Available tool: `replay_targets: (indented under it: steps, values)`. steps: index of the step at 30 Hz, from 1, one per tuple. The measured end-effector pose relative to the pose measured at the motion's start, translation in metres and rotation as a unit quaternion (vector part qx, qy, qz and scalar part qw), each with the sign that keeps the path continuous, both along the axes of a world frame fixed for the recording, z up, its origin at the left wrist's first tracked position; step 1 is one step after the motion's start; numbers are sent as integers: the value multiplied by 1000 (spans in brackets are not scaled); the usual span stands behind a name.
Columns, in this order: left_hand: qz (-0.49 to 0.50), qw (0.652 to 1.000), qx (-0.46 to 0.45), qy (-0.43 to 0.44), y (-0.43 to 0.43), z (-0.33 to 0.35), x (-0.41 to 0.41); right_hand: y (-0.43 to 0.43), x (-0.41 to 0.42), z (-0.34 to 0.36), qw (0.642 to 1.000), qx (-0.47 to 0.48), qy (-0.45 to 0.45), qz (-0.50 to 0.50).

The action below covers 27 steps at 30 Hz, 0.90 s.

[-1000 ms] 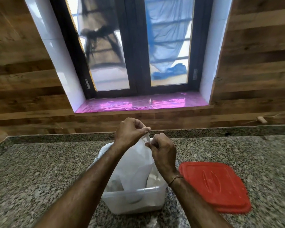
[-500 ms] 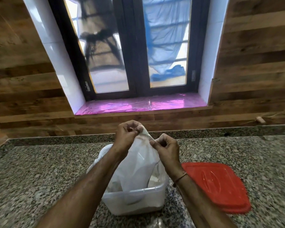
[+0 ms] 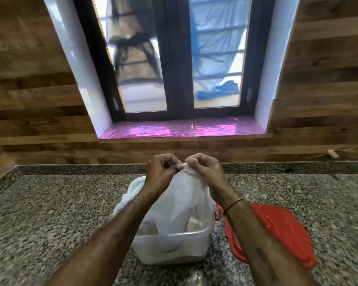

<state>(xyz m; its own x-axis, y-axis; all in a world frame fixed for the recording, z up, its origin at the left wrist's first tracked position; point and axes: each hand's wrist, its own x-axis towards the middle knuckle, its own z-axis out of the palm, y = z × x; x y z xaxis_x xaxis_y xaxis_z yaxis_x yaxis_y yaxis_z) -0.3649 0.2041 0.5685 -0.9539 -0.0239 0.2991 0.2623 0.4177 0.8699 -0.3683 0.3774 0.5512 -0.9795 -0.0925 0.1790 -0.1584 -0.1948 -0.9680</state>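
Observation:
A translucent white plastic bag (image 3: 180,201) stands inside a clear plastic container (image 3: 174,248) on the granite counter (image 3: 50,213). My left hand (image 3: 160,172) and my right hand (image 3: 205,170) both pinch the gathered top of the bag, fingers curled, close together above the container. The bag's lower part, with pale contents, fills the container. The container's red lid (image 3: 277,234) lies flat on the counter just right of it, partly hidden by my right forearm.
A wood-panelled wall rises behind the counter, with a dark-framed window (image 3: 178,58) and a pink film-covered sill (image 3: 182,129). A small cork-like stub (image 3: 332,154) sticks out of the wall at right.
My two hands have come together at the top of the bag, drawing its mouth closed. The right hand moved up and left toward the left hand.

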Motion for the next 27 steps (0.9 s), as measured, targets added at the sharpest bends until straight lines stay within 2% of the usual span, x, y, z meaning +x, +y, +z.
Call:
replay_targets:
  steps: [5, 7, 10, 14, 18, 20, 22, 24, 25, 27]
  values:
    - [5, 1000, -14, -4, 1, -7, 4, 4, -13, 14, 981, 189, 25, -40]
    - [24, 1000, -20, 0, 0, -8, 4, 7, -15, 20, 972, 233, 28, -31]
    - [52, 997, -63, 17, -4, -5, 3, 16, -13, 29, 979, 197, 13, 60]
    - [70, 996, -54, 11, -5, -5, 4, 20, -11, 23, 984, 175, 16, 34]
    - [71, 997, -38, -3, -9, -1, -2, 24, -4, 14, 987, 115, 19, 112]
    - [64, 997, -36, -14, -10, -4, -2, 20, -3, 8, 989, 126, 23, 71]
    - [61, 998, -27, -18, -12, -9, -2, 14, -7, 0, 986, 159, 34, -32]
    - [66, 998, -10, -19, -15, -10, -3, 11, -3, -1, 980, 139, 36, -140]
    - [73, 997, -6, -18, -16, -8, -5, 11, 1, -4, 984, 103, 25, -147]
    - [99, 995, -14, -12, -17, -4, -8, 5, 15, -6, 997, 61, 3, -35]
